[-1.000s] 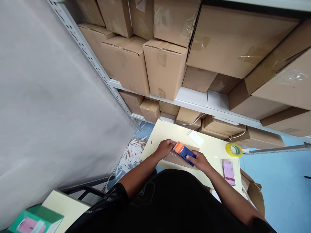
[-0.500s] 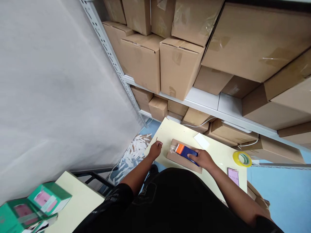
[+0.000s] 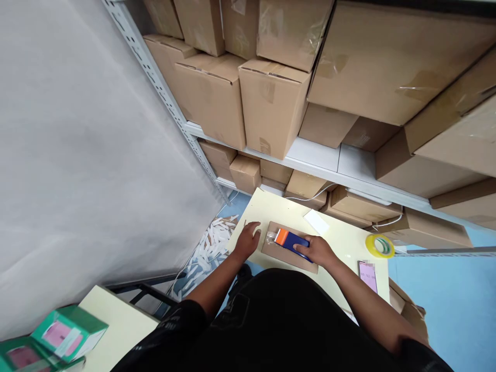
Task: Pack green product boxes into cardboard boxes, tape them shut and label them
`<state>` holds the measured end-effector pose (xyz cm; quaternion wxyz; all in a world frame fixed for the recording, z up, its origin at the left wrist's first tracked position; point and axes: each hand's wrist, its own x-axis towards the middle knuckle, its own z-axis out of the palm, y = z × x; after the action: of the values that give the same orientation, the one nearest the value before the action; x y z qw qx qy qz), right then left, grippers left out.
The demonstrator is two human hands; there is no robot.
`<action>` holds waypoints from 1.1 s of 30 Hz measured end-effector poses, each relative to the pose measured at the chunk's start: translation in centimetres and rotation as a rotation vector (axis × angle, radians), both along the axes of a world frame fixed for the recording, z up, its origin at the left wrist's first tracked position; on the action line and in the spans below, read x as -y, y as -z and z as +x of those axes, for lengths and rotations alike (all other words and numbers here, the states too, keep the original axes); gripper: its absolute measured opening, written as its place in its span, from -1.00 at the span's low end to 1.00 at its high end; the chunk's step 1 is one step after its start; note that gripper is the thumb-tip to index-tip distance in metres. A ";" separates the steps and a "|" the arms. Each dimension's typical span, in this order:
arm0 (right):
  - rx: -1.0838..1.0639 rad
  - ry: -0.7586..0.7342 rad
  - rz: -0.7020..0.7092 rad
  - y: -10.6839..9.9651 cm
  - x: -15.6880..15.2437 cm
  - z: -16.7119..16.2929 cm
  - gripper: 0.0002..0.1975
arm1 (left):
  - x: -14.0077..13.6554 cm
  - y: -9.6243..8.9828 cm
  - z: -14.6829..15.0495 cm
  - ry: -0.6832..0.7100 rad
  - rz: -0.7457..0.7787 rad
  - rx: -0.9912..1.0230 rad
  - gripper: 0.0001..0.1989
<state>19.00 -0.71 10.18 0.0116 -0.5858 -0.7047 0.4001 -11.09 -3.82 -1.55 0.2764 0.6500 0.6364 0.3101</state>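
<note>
My right hand (image 3: pixel 320 251) grips a flat dark-blue hand tool with an orange end (image 3: pixel 292 243); its exact kind I cannot tell. The tool lies over a flat brown cardboard box (image 3: pixel 296 261) on the cream table (image 3: pixel 267 199). Crumpled clear plastic or tape (image 3: pixel 270 237) shows on the box by the orange end. Left of the box, my left hand (image 3: pixel 248 242) is open, thumb and fingers apart, with nothing visible in it.
A white card (image 3: pixel 316 221), a yellow tape roll (image 3: pixel 380 246) and a pink-screened phone (image 3: pixel 367 276) lie on the table. Shelves of cardboard boxes (image 3: pixel 271 108) stand behind it. White strips (image 3: pixel 213 243) litter the floor at left. Green boxes (image 3: pixel 70 330) sit on another table, lower left.
My left hand has opened from closed fingers and come slightly nearer the box. My right hand keeps its grip on the blue tool. The whole view has shifted a little.
</note>
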 end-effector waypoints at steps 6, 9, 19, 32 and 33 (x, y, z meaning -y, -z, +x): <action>0.063 -0.021 0.002 -0.4 -0.5 -0.8 -0.62 | 2.1 -0.8 2.9 0.384 0.031 -0.207 -0.08; 0.075 -0.049 -0.010 -1.2 -1.1 -1.3 -0.62 | 2.2 -0.4 3.4 0.378 0.023 -0.321 -0.08; 0.211 0.068 -0.053 -1.1 1.2 17.7 -0.60 | 1.7 -0.7 2.7 0.393 0.058 -0.410 -0.10; 0.345 0.054 -0.130 5.8 1.6 16.7 -0.43 | 1.3 -1.3 3.0 0.420 0.078 -0.357 -0.13; 0.327 0.068 -0.162 6.4 1.1 16.1 -0.42 | 1.3 -1.3 3.0 0.420 0.066 -0.356 -0.13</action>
<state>35.10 -1.82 3.80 -0.1366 -0.6656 -0.6425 0.3543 -8.14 -5.12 -0.24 0.1971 0.8207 0.5156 0.1478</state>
